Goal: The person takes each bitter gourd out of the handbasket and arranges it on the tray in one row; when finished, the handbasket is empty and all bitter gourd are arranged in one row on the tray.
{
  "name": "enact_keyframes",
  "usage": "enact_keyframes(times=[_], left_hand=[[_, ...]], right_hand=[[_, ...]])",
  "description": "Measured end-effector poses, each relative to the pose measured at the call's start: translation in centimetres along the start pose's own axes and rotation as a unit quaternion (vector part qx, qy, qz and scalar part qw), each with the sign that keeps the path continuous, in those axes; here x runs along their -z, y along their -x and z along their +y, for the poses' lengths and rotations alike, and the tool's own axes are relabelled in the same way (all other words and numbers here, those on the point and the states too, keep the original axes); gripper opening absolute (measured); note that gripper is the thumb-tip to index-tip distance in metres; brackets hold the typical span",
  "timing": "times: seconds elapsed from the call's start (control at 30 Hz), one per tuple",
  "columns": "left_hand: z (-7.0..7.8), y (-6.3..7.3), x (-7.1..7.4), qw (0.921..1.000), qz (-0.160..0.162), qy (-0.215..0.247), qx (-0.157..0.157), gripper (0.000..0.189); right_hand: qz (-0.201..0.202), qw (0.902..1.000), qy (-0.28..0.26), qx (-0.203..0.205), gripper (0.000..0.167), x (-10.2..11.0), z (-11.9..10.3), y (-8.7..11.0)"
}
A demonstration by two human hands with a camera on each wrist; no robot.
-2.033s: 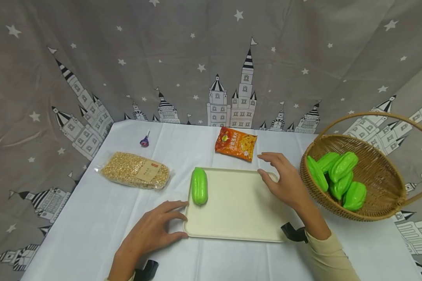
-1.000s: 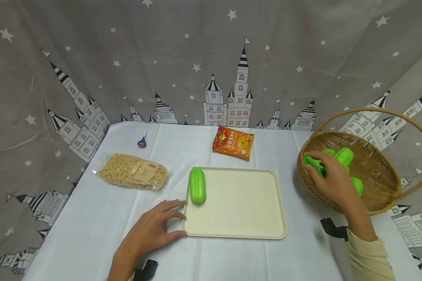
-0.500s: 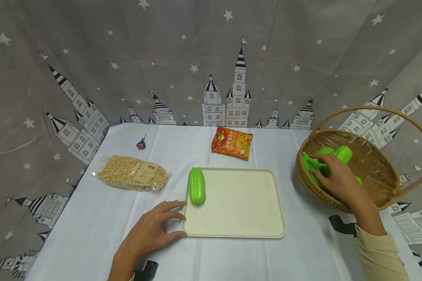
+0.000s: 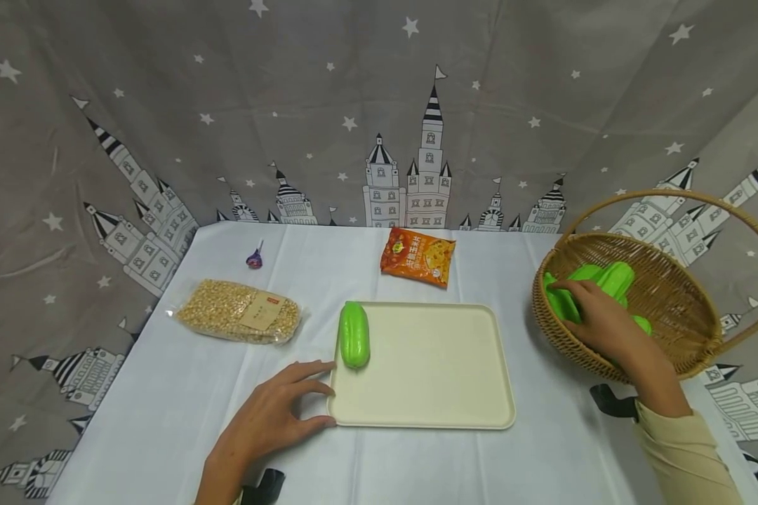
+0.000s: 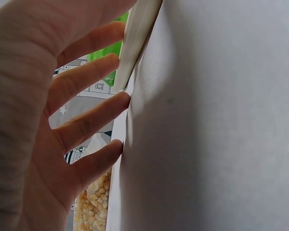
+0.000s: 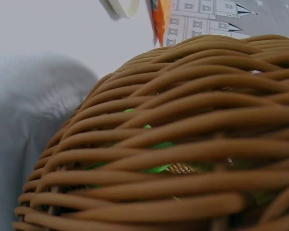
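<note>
My left hand (image 4: 281,407) rests at the left edge of a cream tray (image 4: 436,372), its spread fingertips touching the rim. In the left wrist view these fingers (image 5: 86,115) are apart, near the tray's edge. A smooth, ridged green vegetable (image 4: 354,335), shaped like a short cucumber, lies on the tray's left side. Reaching into a wicker basket (image 4: 682,315), my right hand (image 4: 606,328) holds a similar green vegetable (image 4: 562,306) between thumb and fingers. Other green vegetables (image 4: 617,279) sit around it, partly covered by the hand. Woven wicker (image 6: 183,125) hides this hand in the right wrist view.
An orange snack packet (image 4: 418,257) lies behind the tray. To the left are a clear bag of corn kernels (image 4: 227,308) and a lollipop (image 4: 255,258). The basket's tall handle (image 4: 669,193) arches at the right. A grey castle-print curtain (image 4: 290,91) hangs behind the white tablecloth.
From above the tray's right side, my right hand has moved right into the basket and taken hold of a green vegetable there. My left hand has stayed at the tray's edge.
</note>
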State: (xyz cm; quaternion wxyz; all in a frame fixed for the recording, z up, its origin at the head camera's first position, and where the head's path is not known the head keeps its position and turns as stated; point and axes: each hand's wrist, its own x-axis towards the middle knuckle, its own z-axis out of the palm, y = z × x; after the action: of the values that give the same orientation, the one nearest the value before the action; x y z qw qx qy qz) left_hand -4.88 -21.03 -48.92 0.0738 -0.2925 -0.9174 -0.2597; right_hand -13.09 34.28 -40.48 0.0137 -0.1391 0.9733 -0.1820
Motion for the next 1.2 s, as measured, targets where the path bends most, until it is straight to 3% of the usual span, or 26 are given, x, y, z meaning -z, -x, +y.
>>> enact_keyframes(times=[0.47,0.73,1.2], left_hand=[[0.1,-0.1,0.1,1.0000,-0.004,0.003,0.005,0.036],[0.1,0.0,0.0,1.0000,-0.005,0.006,0.007,0.036],[-0.1,0.0,-0.1,1.0000,0.004,0.001,0.000,0.037]], right_hand=[[0.031,0.9991,0.004,0.028,0.066,-0.4,0.2,0.0],[0.055,0.9985,-0.002,0.003,0.074,0.2,0.0,0.5],[0.157,0.9871,-0.020,0.024,0.081,2.2,-0.8,1.2]])
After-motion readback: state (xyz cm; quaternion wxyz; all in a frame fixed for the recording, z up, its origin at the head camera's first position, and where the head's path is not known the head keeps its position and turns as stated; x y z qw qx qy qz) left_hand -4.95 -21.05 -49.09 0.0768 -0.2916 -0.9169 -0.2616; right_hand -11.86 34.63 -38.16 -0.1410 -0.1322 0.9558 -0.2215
